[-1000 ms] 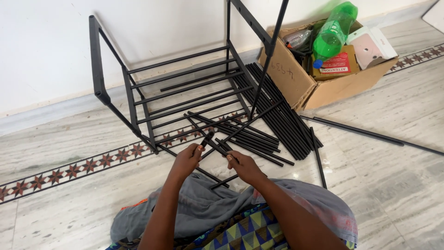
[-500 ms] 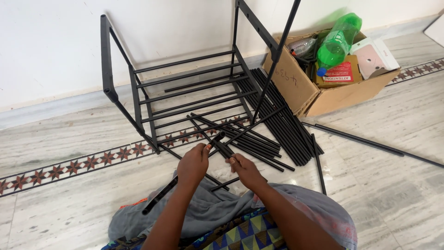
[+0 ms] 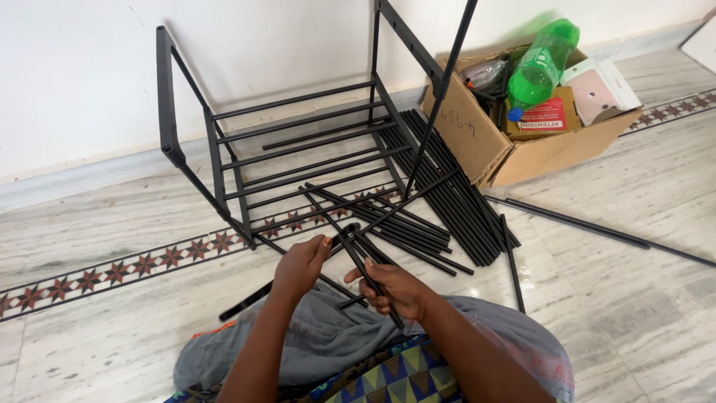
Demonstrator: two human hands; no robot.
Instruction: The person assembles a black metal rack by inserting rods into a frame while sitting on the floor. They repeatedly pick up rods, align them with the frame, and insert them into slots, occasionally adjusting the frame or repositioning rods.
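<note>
I sit on a marble floor with a black metal rack frame (image 3: 224,142) lying on its side in front of me. My left hand (image 3: 300,263) pinches the end of a thin black rod (image 3: 246,301) that runs down to the left across the floor. In my right hand (image 3: 391,287) is a second black rod (image 3: 367,269), gripped near its middle and slanting over my lap. The two rods meet between my hands. Several more loose black rods (image 3: 447,201) lie in a pile just beyond, next to the frame.
A cardboard box (image 3: 552,149) at the back right holds a green plastic bottle (image 3: 541,63), a small white box and packets. A long black rod (image 3: 597,227) lies on the floor to the right. A white wall runs behind the frame.
Both hands have drawn a little closer to my lap. The rod in my left hand now reaches out to the left over the floor. The view has shifted slightly.
</note>
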